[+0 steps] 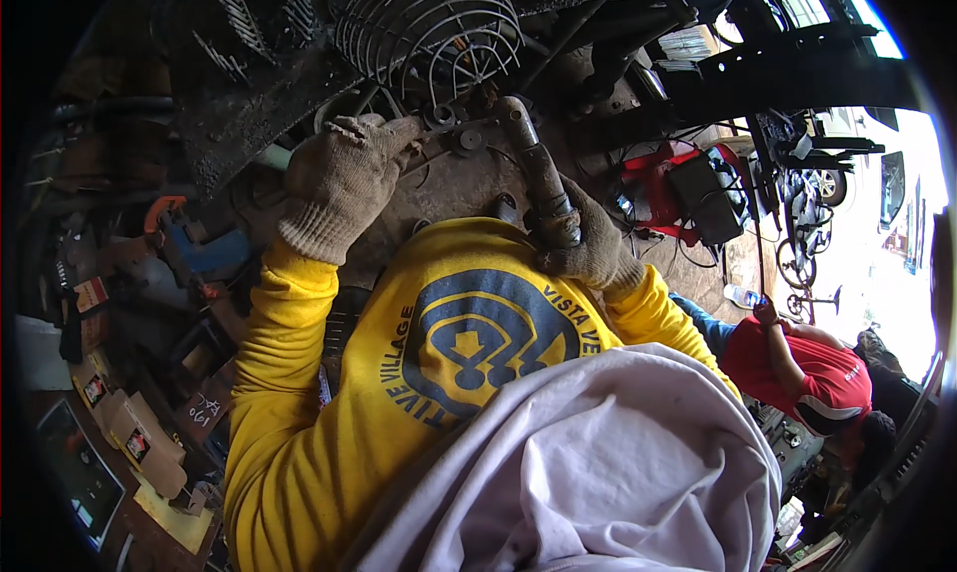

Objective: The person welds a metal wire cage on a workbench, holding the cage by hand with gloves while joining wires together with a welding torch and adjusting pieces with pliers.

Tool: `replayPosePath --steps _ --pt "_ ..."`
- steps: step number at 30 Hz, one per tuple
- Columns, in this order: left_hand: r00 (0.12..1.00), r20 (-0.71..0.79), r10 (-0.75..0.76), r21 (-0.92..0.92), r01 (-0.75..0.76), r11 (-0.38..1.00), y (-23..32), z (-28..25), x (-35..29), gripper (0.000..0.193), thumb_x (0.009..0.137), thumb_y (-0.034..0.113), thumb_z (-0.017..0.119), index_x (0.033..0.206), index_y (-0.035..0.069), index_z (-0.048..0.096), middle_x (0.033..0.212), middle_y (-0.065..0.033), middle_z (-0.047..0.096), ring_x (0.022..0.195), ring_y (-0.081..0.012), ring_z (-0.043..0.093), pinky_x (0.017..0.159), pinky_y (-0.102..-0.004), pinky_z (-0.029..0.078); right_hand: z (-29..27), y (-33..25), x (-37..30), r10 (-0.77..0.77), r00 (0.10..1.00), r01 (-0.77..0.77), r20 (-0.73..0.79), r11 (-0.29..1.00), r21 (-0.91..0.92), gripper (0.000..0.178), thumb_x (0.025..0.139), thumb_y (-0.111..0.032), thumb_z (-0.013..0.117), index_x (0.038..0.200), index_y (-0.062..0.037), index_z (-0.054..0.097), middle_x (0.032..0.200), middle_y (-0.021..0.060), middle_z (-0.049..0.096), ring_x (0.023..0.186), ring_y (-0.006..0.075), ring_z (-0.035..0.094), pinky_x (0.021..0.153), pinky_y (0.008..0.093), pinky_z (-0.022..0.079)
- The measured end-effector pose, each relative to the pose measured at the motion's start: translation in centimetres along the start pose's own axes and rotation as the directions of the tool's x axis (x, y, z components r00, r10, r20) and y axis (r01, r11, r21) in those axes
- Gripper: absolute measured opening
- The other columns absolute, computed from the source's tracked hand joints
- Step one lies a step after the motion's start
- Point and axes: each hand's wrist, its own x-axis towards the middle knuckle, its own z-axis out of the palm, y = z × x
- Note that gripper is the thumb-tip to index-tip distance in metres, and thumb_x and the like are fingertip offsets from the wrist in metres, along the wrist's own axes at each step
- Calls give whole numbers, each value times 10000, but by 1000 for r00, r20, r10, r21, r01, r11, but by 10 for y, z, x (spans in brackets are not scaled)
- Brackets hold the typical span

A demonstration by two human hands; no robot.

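My left hand, in a tan knit glove, is closed at the fingertips on a thin metal rod that reaches rightward. My right hand, gloved alike, grips a worn metal hammer with a thick pipe-like handle. The hammer's head lies up and left of that hand, close to the rod's right end; whether they touch I cannot tell. Just beyond is a cage of bent metal rings, with a small metal ring at its near side. A round dark disc shows below the rod.
A dark steel plate with short ribbed rods lies far left. Clamps, tools and boxes crowd the left. Right stand a red-and-black machine with cables and a dark steel beam. A person in a red shirt bends at lower right.
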Motion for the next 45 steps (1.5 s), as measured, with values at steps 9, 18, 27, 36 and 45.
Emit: replayPosePath --steps 9,18,27,36,45 --pt "997 -51 61 251 -47 967 4 -13 4 396 895 222 674 1290 191 663 1008 -98 674 876 -296 678 751 -385 585 -5 -2 4 35 997 -36 70 999 14 1115 612 -223 895 1563 -30 346 1202 105 666 1096 187 632 1009 344 488" --pt "998 36 -43 244 33 969 23 -5 3 429 866 175 687 1292 181 642 1068 -84 668 902 -302 675 752 -408 581 -5 -8 9 42 997 -48 66 995 90 1099 656 -162 890 1570 -42 292 1213 107 638 1098 196 622 1004 354 493" --pt "993 72 -98 51 95 994 38 9 -6 464 849 61 613 1302 162 627 1048 -94 669 889 -321 679 735 -405 584 -4 -9 3 24 999 -33 48 978 207 1082 680 -158 902 1567 -49 292 1177 110 640 1072 198 626 983 352 503" --pt "1000 -15 -15 142 17 990 24 7 -4 398 885 106 637 1275 183 637 1035 -102 662 880 -303 670 718 -384 581 -10 -3 -1 10 999 -14 49 997 81 1087 680 -157 898 1576 -62 291 1187 95 638 1089 186 614 995 346 489" --pt "999 -21 32 255 -25 967 30 -1 -2 350 941 179 613 1289 206 642 1041 -68 653 894 -273 666 696 -366 576 -7 6 -8 95 995 -95 -6 984 -153 1118 658 -203 912 1581 -93 292 1213 98 641 1141 194 606 1032 352 466"
